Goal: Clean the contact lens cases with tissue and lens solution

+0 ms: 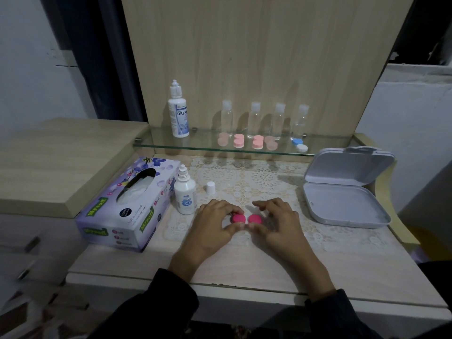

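Note:
A bright pink contact lens case (247, 218) with two round caps lies on the lace mat near the table's middle. My left hand (215, 226) pinches its left cap between thumb and fingers. My right hand (276, 223) pinches the right cap the same way. A small lens solution bottle (185, 195) stands uncapped just left of my left hand, its white cap (210, 187) upright beside it. A purple tissue box (127, 204) lies further left.
An open grey plastic box (347, 189) sits at the right. A glass shelf (159, 140) at the back carries a tall solution bottle (178, 113), several clear bottles (254, 118), pale pink lens cases (238, 141) and a blue-and-white case (299, 144).

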A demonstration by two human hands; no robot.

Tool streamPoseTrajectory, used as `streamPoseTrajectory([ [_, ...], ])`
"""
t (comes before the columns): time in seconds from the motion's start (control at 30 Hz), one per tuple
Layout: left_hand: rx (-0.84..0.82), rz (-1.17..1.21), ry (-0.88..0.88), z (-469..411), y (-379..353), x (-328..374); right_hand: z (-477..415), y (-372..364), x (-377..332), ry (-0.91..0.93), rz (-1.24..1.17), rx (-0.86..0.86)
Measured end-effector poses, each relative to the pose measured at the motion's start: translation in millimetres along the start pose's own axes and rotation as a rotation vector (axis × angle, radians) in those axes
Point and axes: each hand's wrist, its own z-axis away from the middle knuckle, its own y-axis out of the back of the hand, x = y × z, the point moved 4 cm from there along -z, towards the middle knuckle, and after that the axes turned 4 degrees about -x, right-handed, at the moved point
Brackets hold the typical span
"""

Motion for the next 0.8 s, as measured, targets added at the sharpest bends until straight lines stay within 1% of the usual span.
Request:
streamPoseTrajectory([
  [0.1, -0.002, 0.012, 0.008, 0.0, -0.2, -0.6, 0.6, 0.3, -0.2, 0.033, 0.007, -0.001],
  [0.23, 0.001, 0.006, 0.004, -0.3, 0.1, 1.3, -2.4, 0.5, 3.6, 0.0, 0.012, 0.015],
  [0.37, 0.003, 0.012, 0.005, -0.2, 0.4, 0.9, -0.5, 0.6, 1.8, 0.004, -0.049, 0.01],
  [0.43, -0.002, 0.015, 0.009, -0.2, 0.3, 0.9, -0.2, -0.3, 0.7, 0.031, -0.018, 0.002],
  [0.8, 0.003, 0.021, 0.018, 0.1, 1.8, 2.2, -1.0, 0.2, -1.4, 0.047, 0.049, -0.021],
])
